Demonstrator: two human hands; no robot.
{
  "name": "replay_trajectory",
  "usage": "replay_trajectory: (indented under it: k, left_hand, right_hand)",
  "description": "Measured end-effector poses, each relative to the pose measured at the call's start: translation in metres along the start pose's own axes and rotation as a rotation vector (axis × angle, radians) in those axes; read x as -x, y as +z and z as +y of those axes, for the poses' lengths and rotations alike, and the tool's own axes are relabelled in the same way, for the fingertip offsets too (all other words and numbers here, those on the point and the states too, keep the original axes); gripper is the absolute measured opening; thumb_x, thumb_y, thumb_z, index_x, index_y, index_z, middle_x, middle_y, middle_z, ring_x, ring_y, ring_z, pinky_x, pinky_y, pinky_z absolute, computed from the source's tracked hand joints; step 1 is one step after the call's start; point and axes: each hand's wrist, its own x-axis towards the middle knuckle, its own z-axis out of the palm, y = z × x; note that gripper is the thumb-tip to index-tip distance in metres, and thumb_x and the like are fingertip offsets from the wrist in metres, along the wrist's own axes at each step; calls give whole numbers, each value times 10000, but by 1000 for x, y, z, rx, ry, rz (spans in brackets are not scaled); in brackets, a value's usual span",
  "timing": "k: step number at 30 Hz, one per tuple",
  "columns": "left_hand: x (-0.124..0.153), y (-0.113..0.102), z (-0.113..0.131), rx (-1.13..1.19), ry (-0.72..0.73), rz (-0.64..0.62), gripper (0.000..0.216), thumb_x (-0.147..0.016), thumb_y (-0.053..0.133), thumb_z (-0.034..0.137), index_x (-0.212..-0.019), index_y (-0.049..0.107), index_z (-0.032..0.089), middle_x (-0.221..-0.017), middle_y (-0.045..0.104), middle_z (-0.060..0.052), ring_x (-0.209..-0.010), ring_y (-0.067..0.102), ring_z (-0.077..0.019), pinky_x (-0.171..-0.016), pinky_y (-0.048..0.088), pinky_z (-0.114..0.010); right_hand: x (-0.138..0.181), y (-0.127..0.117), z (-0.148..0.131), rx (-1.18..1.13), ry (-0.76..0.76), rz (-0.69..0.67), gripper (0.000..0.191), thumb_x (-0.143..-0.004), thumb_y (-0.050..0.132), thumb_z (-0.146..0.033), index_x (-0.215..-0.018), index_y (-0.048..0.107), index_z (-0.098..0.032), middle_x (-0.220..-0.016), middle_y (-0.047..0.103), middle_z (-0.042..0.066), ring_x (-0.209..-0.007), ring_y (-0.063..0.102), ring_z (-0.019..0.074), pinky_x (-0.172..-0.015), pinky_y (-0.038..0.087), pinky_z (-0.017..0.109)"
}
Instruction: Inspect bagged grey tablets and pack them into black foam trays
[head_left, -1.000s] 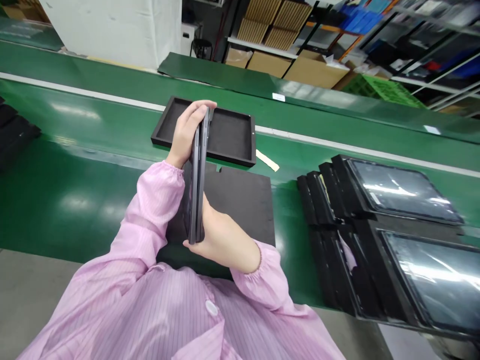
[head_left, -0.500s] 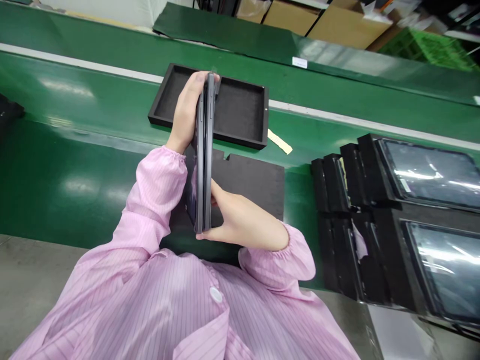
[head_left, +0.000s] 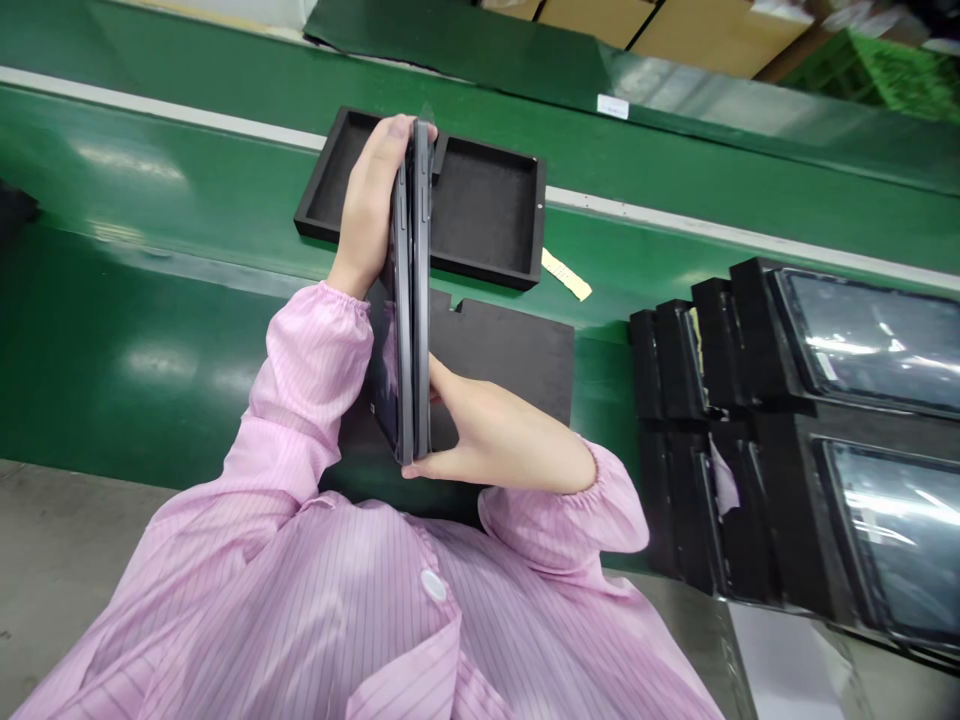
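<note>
Two dark tablets point(head_left: 412, 300) stand on edge, face to face, between my hands, with a narrow gap showing between them. My left hand point(head_left: 369, 200) is wrapped over their far end, its thumb side on the left tablet. At the near end, my right hand point(head_left: 487, 430) grips the bottom corner and the right side; some of its fingers are hidden behind the tablets. Beneath them lies a flat black board point(head_left: 517, 355) with a small notch in its edge. Just beyond is an open black box tray point(head_left: 487, 215), part of it covered by my left hand.
On the right, several black boxes point(head_left: 787, 440) are stacked, with glossy tablets point(head_left: 892, 340) in the top ones. A yellow paper strip point(head_left: 566, 275) lies beside the tray on the green work surface point(head_left: 150, 360). Cardboard boxes point(head_left: 720, 35) and a green crate point(head_left: 874, 75) stand at the back.
The view has shifted slightly. My hands keep the same hold, and the two tablets remain upright with hardly any change in their angle.
</note>
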Motion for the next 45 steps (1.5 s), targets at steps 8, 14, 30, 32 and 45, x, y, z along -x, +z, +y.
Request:
replay_trajectory:
  k: [8, 14, 30, 32, 45]
  left_hand:
    - [5, 2, 5, 21, 105, 7, 513, -786, 502, 796, -801, 677, 314, -803, 598, -35, -739, 484, -216, -741, 376, -390]
    - [4, 1, 4, 49, 107, -51, 413, -753, 583, 741, -801, 714, 352, -752, 585, -10, -675, 406, -196, -675, 345, -377]
    - [13, 0, 20, -92, 257, 10, 377, -896, 495, 565, -869, 675, 235, -816, 593, -59, -802, 534, -204, -783, 431, -328]
    - [14, -1, 22, -98, 265, 3, 319, -942, 468, 462, -887, 664, 217, -823, 593, -61, -807, 540, -200, -789, 439, -324]
    - [13, -4, 19, -193, 256, 62, 394, -857, 470, 604, -800, 645, 255, -757, 533, -35, -803, 552, -212, -809, 462, -366]
  right_hand:
    - [17, -9, 0, -260, -33, 118, 709, -887, 648, -352, -1517, 379, -167, -1286, 675, 107, -993, 719, 228, -789, 638, 363]
    - [16, -5, -12, -260, 17, 223, 506, -905, 554, -220, -1406, 539, -157, -1102, 752, 61, -862, 739, 183, -760, 617, 307]
    - [6, 30, -30, 143, 110, 728, 253, -875, 469, -185, -623, 487, -194, -551, 518, -34, -459, 425, 85, -484, 312, 228]
    - [6, 29, -28, 228, 128, 719, 288, -885, 448, -188, -606, 379, -213, -504, 423, -53, -429, 326, 81, -463, 252, 240]
    - [3, 12, -14, 104, 18, 570, 371, -945, 432, -210, -623, 247, -222, -509, 275, -68, -445, 254, 79, -475, 221, 248]
